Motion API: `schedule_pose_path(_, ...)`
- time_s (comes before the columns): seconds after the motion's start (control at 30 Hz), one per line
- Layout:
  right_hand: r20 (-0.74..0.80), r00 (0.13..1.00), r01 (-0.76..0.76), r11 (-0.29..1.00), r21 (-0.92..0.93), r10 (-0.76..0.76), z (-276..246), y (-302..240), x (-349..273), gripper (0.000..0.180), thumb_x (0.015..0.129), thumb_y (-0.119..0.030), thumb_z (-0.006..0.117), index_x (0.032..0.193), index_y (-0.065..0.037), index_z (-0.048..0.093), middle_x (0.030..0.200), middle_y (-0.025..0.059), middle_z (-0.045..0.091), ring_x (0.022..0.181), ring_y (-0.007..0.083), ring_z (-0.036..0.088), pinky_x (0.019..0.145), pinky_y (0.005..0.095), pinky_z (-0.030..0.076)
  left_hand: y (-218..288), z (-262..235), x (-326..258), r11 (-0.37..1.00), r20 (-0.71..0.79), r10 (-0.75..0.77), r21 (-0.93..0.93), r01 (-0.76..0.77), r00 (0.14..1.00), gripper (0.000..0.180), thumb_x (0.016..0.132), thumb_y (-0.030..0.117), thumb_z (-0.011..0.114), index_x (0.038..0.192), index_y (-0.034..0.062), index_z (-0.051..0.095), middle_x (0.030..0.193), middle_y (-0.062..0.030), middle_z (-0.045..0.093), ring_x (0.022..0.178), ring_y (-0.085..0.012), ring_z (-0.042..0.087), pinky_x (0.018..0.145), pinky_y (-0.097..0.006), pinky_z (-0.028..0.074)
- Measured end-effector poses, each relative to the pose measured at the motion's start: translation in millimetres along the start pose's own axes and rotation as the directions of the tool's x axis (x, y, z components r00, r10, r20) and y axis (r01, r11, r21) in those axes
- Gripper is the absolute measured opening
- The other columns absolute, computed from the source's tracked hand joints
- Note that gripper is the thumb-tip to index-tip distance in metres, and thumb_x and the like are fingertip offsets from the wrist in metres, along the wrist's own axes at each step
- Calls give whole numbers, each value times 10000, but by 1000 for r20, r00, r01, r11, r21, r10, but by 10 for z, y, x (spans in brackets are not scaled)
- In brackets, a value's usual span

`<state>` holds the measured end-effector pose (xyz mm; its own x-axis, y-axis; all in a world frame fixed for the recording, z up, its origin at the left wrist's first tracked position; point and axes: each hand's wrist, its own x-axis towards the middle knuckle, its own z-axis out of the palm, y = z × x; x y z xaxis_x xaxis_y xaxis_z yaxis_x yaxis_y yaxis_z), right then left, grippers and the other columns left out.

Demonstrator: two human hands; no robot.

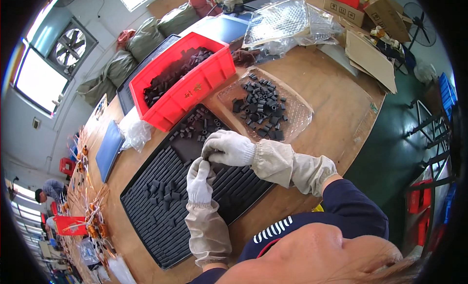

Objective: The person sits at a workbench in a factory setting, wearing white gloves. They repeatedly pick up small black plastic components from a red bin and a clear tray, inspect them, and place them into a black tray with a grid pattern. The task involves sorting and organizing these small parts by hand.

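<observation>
White gloves cover both of my hands, which meet over a black tray (146, 253). My left hand (199, 182) has its fingers pressed together, with the tips against those of my right hand (230, 148). My right hand is curled in a pinch. Anything between the fingertips is too small or hidden to name. Below the hands, rows of black blocks (163, 220) fill much of the tray. A loose heap of black pieces (163, 192) lies on top of the rows. Past my hands, short black hollow pieces (197, 124) lie scattered at the tray's far end.
A red bin (183, 93) full of black parts stands beyond the tray. To its right, a clear plastic tray (300, 113) holds a pile of black tubular pieces. Clear packaging (278, 23) and cardboard (370, 59) lie farther back. A blue panel (109, 150) lies at left.
</observation>
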<state>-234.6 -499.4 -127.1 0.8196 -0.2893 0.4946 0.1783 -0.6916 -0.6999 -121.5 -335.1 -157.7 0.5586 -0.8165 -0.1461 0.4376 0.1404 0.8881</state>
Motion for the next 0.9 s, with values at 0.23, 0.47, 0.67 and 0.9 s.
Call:
schedule_pose_path(0.23,-38,979,194,969,-154,-202,50,36,52,135,733,-174,739,854,-123,705,944,64,673,950,303,642,860,420,516,11,-61,-8,982,24,-2,191,-3,1000,276,1013,224,595,1211,35,634,894,21,622,665,-28,476,569,-187,387)
schedule_pose_path(0.47,-250,968,-33,999,-39,23,-324,-128,101,184,839,-28,724,1018,-52,691,936,79,676,886,178,680,806,301,536,581,34,-18,658,-110,147,753,-14,983,276,956,171,649,1206,60,682,977,-38,699,775,-56,589,674,-238,511)
schedule_pose_path(0.67,-323,936,-112,989,97,137,-487,-339,150,163,837,-14,722,999,-11,700,970,118,691,906,229,688,838,328,535,864,-898,653,-40,31,478,999,-13,878,276,931,206,646,1186,107,686,1096,-157,682,1053,-321,654,936,-397,509)
schedule_pose_path(0.9,-321,947,19,1000,18,-12,-471,-328,139,167,805,6,735,965,-26,697,965,116,690,915,269,678,833,345,530,811,-1164,1305,-339,-32,430,920,194,902,270,891,315,700,1143,220,729,1152,-145,623,1068,-352,632,914,-454,522)
